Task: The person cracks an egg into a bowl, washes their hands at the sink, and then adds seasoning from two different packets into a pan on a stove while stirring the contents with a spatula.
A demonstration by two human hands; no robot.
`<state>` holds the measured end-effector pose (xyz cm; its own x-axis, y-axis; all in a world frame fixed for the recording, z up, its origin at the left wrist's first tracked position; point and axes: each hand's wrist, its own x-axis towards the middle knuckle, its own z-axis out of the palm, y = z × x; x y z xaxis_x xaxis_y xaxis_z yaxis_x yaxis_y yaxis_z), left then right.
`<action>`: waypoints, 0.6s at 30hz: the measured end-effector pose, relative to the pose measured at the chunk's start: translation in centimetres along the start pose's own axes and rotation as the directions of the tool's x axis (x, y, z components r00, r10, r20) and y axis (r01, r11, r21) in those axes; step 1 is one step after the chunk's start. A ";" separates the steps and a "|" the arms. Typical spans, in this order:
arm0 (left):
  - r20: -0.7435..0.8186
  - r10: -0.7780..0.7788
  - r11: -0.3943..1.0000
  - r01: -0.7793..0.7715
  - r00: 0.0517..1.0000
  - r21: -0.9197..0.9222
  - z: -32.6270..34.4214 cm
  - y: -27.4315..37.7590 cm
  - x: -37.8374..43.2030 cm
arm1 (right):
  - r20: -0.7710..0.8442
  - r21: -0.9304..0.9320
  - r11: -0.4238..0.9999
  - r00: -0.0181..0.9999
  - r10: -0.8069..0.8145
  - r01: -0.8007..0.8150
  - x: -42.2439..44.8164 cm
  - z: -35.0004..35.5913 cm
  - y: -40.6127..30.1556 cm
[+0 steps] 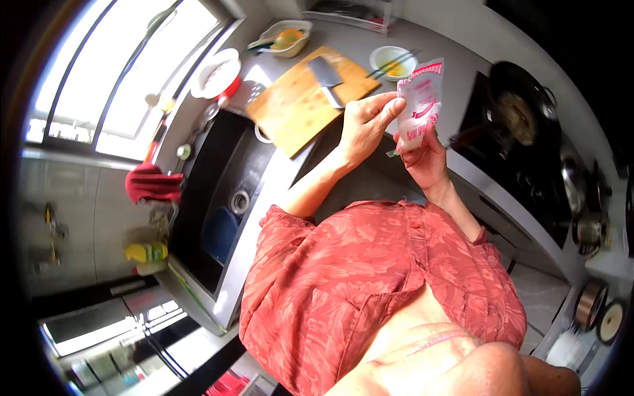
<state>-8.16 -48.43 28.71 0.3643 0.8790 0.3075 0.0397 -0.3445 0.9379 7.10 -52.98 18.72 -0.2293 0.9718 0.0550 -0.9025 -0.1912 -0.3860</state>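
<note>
A clear plastic packet (420,111) with red printing and white contents is held up between both hands. My left hand (369,119) pinches its left edge near the top between thumb and fingers. Lower down, my right hand (423,158) supports it from below, with the thumb against its side. Just behind the packet stands a white bowl (384,55) with something yellow inside and dark chopsticks (384,73) laid across it. Beyond my left hand is a wooden cutting board (292,106) bearing a cleaver (326,74).
To the right, a black wok (537,94) with brownish contents sits on the cooktop (535,183). The dark sink (233,173) lies at left. A red-and-white basin (220,76) and a pale basket (292,47) stand past the board. A yellow bottle (146,252) is beside the sink.
</note>
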 end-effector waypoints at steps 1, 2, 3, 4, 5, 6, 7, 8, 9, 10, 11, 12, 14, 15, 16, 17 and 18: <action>-0.056 0.018 0.997 -0.022 0.998 -0.070 -1.8 -1.0 -0.7 | -0.007 -0.037 0.999 0.999 0.035 -0.035 1.3 0.6 1.6; -0.119 0.034 0.999 -0.038 0.992 -0.034 -3.9 -1.5 -1.6 | 0.003 -0.029 0.997 0.997 0.076 -0.076 2.5 1.2 3.4; -0.173 0.037 0.999 -0.039 0.984 -0.008 -6.0 -2.0 -2.4 | 0.000 -0.048 0.993 0.994 0.110 -0.109 3.8 1.9 5.1; -0.228 0.041 0.999 -0.037 0.973 0.019 -8.1 -2.4 -3.6 | -0.002 -0.069 0.987 0.989 0.145 -0.145 5.0 2.7 7.0; -0.261 0.034 0.999 -0.026 0.965 0.034 -10.0 -2.8 -4.6 | -0.019 -0.079 0.978 0.981 0.192 -0.193 6.1 3.2 8.7; -0.330 0.073 0.990 -0.029 0.941 0.137 -11.9 -2.9 -5.7 | -0.001 -0.075 0.970 0.973 0.230 -0.230 7.1 4.1 10.7; -0.392 0.116 0.971 -0.021 0.913 0.239 -13.8 -3.1 -7.0 | -0.066 -0.094 0.957 0.961 0.270 -0.275 7.9 5.0 12.9; -0.472 0.171 0.941 -0.001 0.865 0.339 -15.8 -4.2 -8.3 | -0.132 -0.111 0.942 0.944 0.303 -0.318 8.7 5.9 15.1; -0.552 0.150 0.930 0.072 0.821 0.360 -17.7 -5.2 -9.4 | -0.062 -0.112 0.917 0.923 0.379 -0.384 9.5 6.0 16.8; -0.624 0.133 0.917 0.144 0.770 0.373 -19.7 -6.1 -10.7 | -0.081 -0.165 0.887 0.902 0.424 -0.432 9.9 6.5 18.8; -0.651 -0.006 0.947 0.213 0.759 0.240 -21.6 -6.0 -11.8 | -0.057 -0.196 0.860 0.881 0.469 -0.471 10.5 6.8 20.6; -0.661 -0.144 0.954 0.280 0.737 0.105 -23.0 -5.6 -13.4 | -0.031 -0.230 0.830 0.856 0.515 -0.508 10.9 6.8 22.5; -0.723 -0.032 0.949 0.247 0.690 0.193 -23.9 -5.6 -15.4 | -0.029 -0.244 0.775 0.803 0.595 -0.583 12.1 6.3 25.5; -0.782 -0.015 0.949 0.254 0.624 0.184 -23.9 -4.9 -16.6 | 0.010 -0.209 0.725 0.740 0.672 -0.656 12.4 6.7 26.6; -0.831 0.000 0.950 0.259 0.557 0.174 -23.7 -4.2 -17.6 | 0.033 -0.206 0.666 0.675 0.737 -0.717 12.6 7.1 27.5; -0.849 0.020 0.946 0.264 0.528 0.187 -23.6 -4.2 -18.2 | 0.015 -0.256 0.623 0.642 0.767 -0.739 12.7 6.9 28.3; -0.865 0.044 0.943 0.266 0.500 0.202 -23.8 -4.2 -18.6 | -0.004 -0.306 0.581 0.611 0.792 -0.754 13.0 6.6 28.8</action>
<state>-37.21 -55.52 22.90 -0.6209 0.7092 0.3339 0.3221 -0.1576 0.9335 -24.25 -46.77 14.43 -0.8534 0.4426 -0.2753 -0.2393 -0.8019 -0.5474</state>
